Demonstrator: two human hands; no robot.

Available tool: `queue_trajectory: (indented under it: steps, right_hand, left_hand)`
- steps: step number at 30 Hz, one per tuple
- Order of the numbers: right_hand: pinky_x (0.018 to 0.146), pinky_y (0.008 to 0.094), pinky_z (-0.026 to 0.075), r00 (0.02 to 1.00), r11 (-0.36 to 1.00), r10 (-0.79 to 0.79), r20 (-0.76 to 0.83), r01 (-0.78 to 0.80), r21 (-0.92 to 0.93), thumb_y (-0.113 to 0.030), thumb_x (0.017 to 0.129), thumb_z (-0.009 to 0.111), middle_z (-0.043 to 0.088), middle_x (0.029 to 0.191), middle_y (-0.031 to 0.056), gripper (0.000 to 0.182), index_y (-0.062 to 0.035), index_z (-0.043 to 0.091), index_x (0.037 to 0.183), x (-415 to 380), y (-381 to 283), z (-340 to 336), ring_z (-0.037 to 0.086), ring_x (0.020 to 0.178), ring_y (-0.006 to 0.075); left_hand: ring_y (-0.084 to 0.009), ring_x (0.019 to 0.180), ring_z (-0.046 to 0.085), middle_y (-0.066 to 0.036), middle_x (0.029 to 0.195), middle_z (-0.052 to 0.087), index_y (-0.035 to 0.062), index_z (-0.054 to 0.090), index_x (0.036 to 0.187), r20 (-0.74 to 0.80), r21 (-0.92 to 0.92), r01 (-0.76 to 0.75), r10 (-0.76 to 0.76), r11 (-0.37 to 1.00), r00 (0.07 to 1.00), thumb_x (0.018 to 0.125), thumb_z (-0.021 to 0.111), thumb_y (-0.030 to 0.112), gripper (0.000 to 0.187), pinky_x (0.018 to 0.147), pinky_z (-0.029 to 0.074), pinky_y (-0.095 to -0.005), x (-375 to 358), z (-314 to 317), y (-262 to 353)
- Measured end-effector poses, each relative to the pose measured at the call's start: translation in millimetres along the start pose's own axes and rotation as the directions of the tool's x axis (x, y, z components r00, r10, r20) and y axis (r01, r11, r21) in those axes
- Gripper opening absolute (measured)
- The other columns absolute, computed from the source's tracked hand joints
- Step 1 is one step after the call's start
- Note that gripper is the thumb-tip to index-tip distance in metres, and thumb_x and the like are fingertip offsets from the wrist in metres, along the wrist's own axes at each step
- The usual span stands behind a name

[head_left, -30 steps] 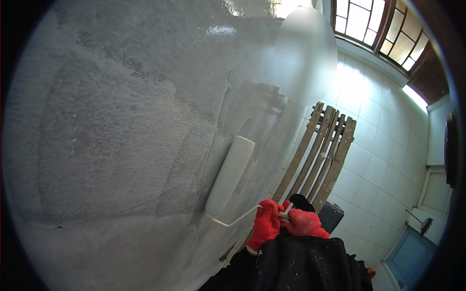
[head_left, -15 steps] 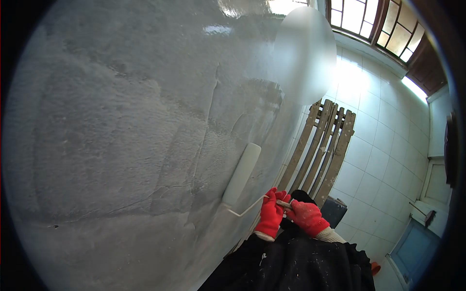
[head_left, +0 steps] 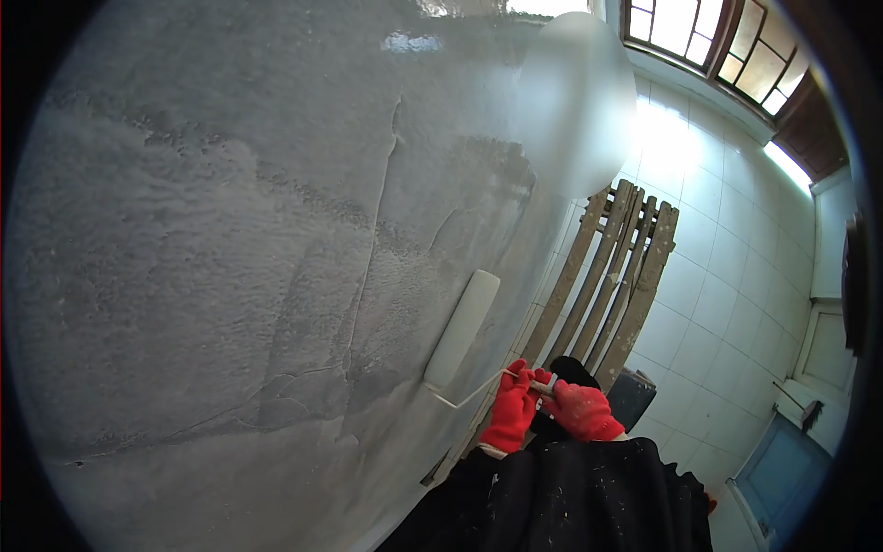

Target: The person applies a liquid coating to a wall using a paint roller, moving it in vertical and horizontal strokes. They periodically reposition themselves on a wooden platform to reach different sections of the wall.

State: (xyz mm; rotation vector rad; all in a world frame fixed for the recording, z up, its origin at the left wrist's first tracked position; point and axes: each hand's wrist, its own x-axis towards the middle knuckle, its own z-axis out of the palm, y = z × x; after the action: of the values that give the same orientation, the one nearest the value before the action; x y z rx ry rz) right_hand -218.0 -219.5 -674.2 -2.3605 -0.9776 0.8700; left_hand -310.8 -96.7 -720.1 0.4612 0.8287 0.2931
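Note:
A paint roller (head_left: 463, 329) with a long pale sleeve lies against, or very close to, the wet grey wall (head_left: 212, 276); contact is hard to make out. Its wire frame runs down to the handle between my two red-gloved hands. My left hand (head_left: 511, 408) is closed near the front, where the wire meets the handle. Behind it, my right hand (head_left: 582, 409) wraps the grip, hiding most of it. Cracks, ridges and wet streaks mark the wall around the roller.
Below me stands a slatted wooden bench (head_left: 644, 276), spattered with paint, on a white tiled floor (head_left: 708, 304). A dark box-like object (head_left: 633, 397) sits beside it. At right are a brush with a long handle (head_left: 811, 416) and a blue door panel (head_left: 785, 474). Barred windows (head_left: 676, 32) are at the top.
The wall's cracks and streaks have shifted left in view, as my head moves. Roller and hands keep nearly the same place in view, so the roller now lies farther right along the wall.

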Motion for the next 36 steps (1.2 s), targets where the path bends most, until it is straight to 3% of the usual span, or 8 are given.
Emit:
queue_trajectory:
  steps: [8, 18, 22, 24, 26, 28, 30, 36]
  right_hand:
    - [0.057, 0.0465, 0.048, 0.999, 0.997, 0.033, 0.043, -0.036, 0.07, -0.042, 0.085, 0.058, 0.063, 0.071, 0.0157, 0.035, -0.0067, 0.054, 0.086, -1, -4, -10, 0.063, 0.067, 0.0363]
    - [0.054, 0.044, 0.045, 0.856, 0.89, -0.338, -0.392, 0.426, 0.162, -0.038, 0.081, 0.065, 0.058, 0.07, 0.0133, 0.032, -0.0085, 0.053, 0.079, -29, -112, -131, 0.059, 0.065, 0.0342]
    - [0.055, 0.0451, 0.045, 0.846, 0.864, -0.334, -0.416, 0.45, 0.223, -0.037, 0.081, 0.065, 0.059, 0.071, 0.0153, 0.034, -0.0054, 0.054, 0.082, -43, -178, -185, 0.059, 0.066, 0.0365]
    - [0.057, 0.0447, 0.046, 0.861, 0.833, -0.264, -0.435, 0.431, 0.348, -0.035, 0.082, 0.065, 0.06, 0.072, 0.0167, 0.033, -0.0042, 0.054, 0.084, -47, -191, -193, 0.059, 0.068, 0.0377]
    - [0.058, 0.0447, 0.046, 0.832, 0.841, -0.277, -0.481, 0.452, 0.298, -0.034, 0.083, 0.065, 0.061, 0.073, 0.0181, 0.032, -0.004, 0.054, 0.086, -39, -181, -174, 0.06, 0.069, 0.039]
    - [0.059, 0.0454, 0.046, 0.881, 0.849, -0.239, -0.408, 0.394, 0.353, -0.034, 0.083, 0.064, 0.061, 0.073, 0.0189, 0.031, -0.0045, 0.055, 0.087, -35, -163, -156, 0.06, 0.07, 0.0398]
    - [0.059, 0.0458, 0.046, 0.876, 0.836, -0.246, -0.415, 0.409, 0.367, -0.034, 0.083, 0.065, 0.061, 0.073, 0.0192, 0.032, -0.0043, 0.055, 0.087, -30, -144, -146, 0.06, 0.07, 0.0396]
    - [0.058, 0.046, 0.046, 0.83, 0.846, -0.318, -0.458, 0.466, 0.257, -0.032, 0.085, 0.064, 0.06, 0.069, 0.0182, 0.03, -0.0044, 0.053, 0.086, -43, -182, -202, 0.06, 0.068, 0.0389]
  left_hand:
    - [-0.0301, 0.107, 0.055, -0.009, 0.102, 0.054, 0.0066, 0.048, 0.107, -0.037, -0.036, 0.145, -0.147, 0.989, 0.988, 0.095, 0.05, 0.009, 0.012, 0.099, 0.044, -0.051, 8, -1, 10]
    - [-0.026, 0.118, 0.05, -0.012, 0.116, 0.056, 0.0062, 0.045, 0.118, 0.384, 0.18, -0.396, 0.306, 0.9, 0.871, 0.095, 0.052, 0.009, 0.024, 0.103, 0.039, -0.0399, -134, 167, 149]
    - [-0.0264, 0.129, 0.039, -0.013, 0.14, 0.037, 0.0042, 0.023, 0.141, 0.391, 0.216, -0.561, 0.455, 0.799, 0.8, 0.095, 0.051, 0.011, 0.055, 0.106, 0.035, -0.0391, -198, 213, 191]
    - [-0.0279, 0.131, 0.035, -0.012, 0.143, 0.033, 0.0047, 0.019, 0.143, 0.334, 0.476, -0.575, 0.469, 0.665, 0.818, 0.096, 0.049, 0.013, 0.057, 0.11, 0.029, -0.0425, -221, 210, 197]
    - [-0.0269, 0.122, 0.044, -0.012, 0.135, 0.042, 0.0021, 0.032, 0.136, 0.351, 0.526, -0.567, 0.446, 0.633, 0.823, 0.096, 0.047, 0.016, 0.045, 0.104, 0.036, -0.0393, -243, 192, 196]
    - [-0.0185, 0.075, 0.061, -0.01, 0.087, 0.063, 0.0016, 0.058, 0.11, 0.246, 0.557, -0.543, 0.499, 0.628, 0.831, 0.097, 0.049, 0.021, 0.025, 0.069, 0.05, -0.0313, -286, 185, 197]
    - [-0.0134, 0.077, 0.059, -0.008, 0.09, 0.063, 0.0021, 0.059, 0.11, 0.255, 0.633, -0.603, 0.604, 0.486, 0.755, 0.097, 0.051, 0.029, 0.031, 0.072, 0.05, -0.0292, -317, 169, 214]
    - [-0.0209, 0.085, 0.059, -0.011, 0.092, 0.063, -0.0013, 0.058, 0.107, 0.378, 0.721, -0.648, 0.923, -0.247, 0.069, 0.098, 0.047, 0.029, 0.033, 0.079, 0.047, -0.0341, -386, 174, 273]
